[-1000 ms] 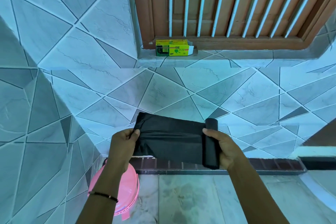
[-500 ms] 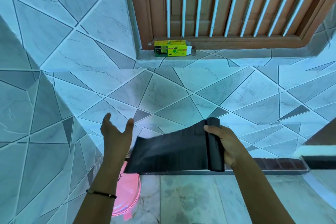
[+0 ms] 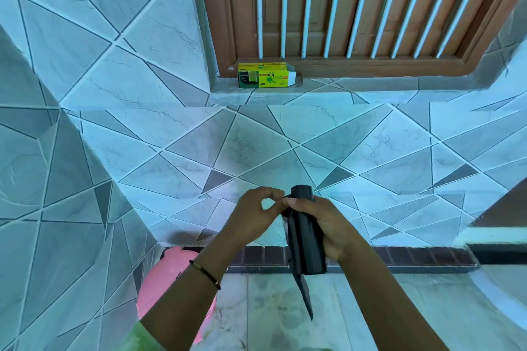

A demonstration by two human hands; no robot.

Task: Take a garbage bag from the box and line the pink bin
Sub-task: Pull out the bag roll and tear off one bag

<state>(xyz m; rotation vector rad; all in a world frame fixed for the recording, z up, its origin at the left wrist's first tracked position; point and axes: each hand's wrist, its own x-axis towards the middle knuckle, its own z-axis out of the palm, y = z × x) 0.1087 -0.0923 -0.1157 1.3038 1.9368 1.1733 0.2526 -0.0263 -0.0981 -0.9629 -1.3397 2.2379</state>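
Black bag roll in right hand

The right hand grips a black roll of garbage bags, held upright at about 6 o'clock in the view, with a loose strip of bag hanging from its lower end. The left hand meets it at the roll's top, thumb and forefinger pinching the bag's edge. A thin dark bracelet circles the left wrist. The pink bin stands on the floor at 7 o'clock, partly hidden by the left forearm. The yellow-green box lies on the tiled sill at 12 o'clock, under a wooden barred window.
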